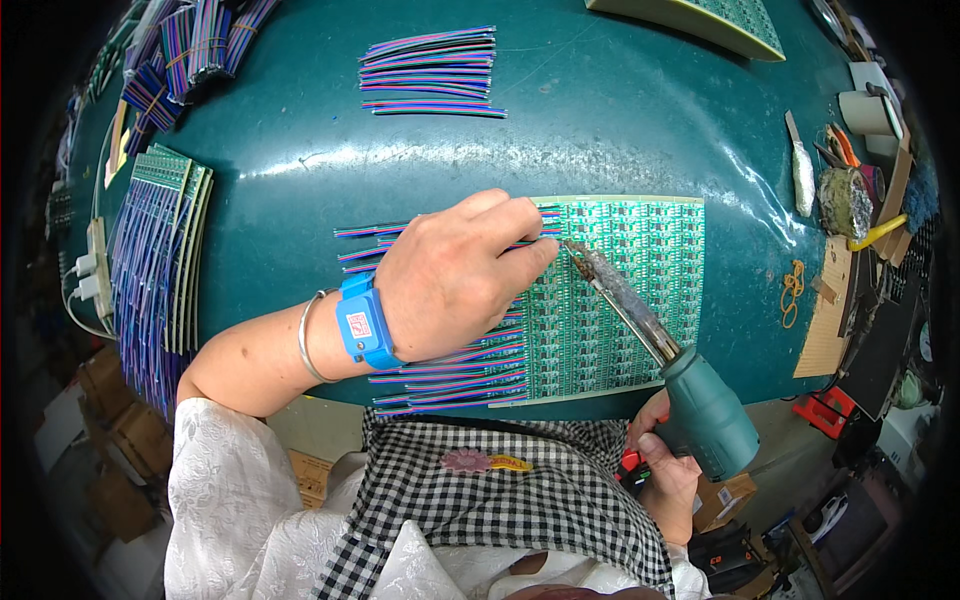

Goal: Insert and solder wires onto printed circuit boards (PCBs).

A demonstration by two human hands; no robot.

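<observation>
My left hand [455,270] is closed, thumb and fingers pinched on a thin multicoloured ribbon wire at the circuit board panel [640,300]. A blue wrist strap [366,322] and a bangle are on that wrist. Along the panel's left side, several ribbon wires [450,372] stick out to the left, partly under my hand. My right hand [668,475] grips the green handle of a soldering iron [710,415]. The iron slants up and left, its dark tip beside my left fingertips at the board. Whether the tip touches a joint is too small to tell.
Loose ribbon wires [430,70] lie at the far middle. Bundled wires [205,45] are far left, above stacked wired panels [160,250]. Another panel stack [700,20] stands at the back. On the right are a round tin [845,200], a rubber band [792,295] and cardboard [825,310].
</observation>
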